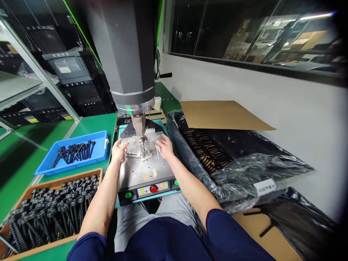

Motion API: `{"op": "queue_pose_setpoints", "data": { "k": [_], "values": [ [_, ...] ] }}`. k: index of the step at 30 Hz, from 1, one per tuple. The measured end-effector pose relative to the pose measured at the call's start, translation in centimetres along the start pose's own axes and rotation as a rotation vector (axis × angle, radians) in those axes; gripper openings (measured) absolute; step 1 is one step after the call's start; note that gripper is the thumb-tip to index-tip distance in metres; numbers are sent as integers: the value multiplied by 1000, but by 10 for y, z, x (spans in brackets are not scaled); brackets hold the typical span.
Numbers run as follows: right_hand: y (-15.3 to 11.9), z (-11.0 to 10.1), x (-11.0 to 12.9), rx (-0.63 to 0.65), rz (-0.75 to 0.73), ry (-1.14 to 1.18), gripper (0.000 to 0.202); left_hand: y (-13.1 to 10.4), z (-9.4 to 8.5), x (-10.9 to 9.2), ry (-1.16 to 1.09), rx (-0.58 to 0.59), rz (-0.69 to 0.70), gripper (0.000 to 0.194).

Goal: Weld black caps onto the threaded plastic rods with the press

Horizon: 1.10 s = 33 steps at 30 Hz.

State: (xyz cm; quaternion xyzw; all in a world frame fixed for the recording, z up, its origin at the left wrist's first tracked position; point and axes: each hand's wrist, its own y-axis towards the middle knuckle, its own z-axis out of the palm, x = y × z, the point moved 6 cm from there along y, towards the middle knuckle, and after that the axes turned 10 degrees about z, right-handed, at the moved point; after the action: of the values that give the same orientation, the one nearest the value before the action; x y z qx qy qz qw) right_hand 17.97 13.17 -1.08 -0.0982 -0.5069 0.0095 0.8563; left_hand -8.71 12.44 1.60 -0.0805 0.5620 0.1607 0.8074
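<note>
My left hand (119,150) is closed, thumb against fingers, on the left edge of a clear plastic film (132,140). On the other side my right hand (165,146) pinches the film's right part. The film stretches across in front of the metal horn (139,125) of a press-like machine (127,54). Below the horn, a small metal fixture (146,155) stands on the grey base plate (136,172). Something dark sits at the fixture under the horn; glare on the film hides its shape.
On the left stand a blue tray (45,166) of black stemmed parts and a brown box (100,177) packed with similar ones. The base front carries a red button (153,189) and green buttons (128,195). To the right are a plastic-lined box (187,152) and a cardboard sheet (223,114).
</note>
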Motion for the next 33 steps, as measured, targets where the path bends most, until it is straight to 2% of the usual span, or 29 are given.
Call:
{"op": "queue_pose_setpoints", "data": {
  "k": [7, 26, 33],
  "values": [
    [-12, -5, 11, 66, -56, -54, 72, 3, -6, -3, -22, 49, 107, 86],
    [-16, -13, 1, 62, -86, -118, 66, -6, -11, 2, 70, 98, 114, 66],
    [-10, -16, 7, 24, -101, -134, 67, 0, -8, -1, 102, 83, 163, 77]
  ]
}}
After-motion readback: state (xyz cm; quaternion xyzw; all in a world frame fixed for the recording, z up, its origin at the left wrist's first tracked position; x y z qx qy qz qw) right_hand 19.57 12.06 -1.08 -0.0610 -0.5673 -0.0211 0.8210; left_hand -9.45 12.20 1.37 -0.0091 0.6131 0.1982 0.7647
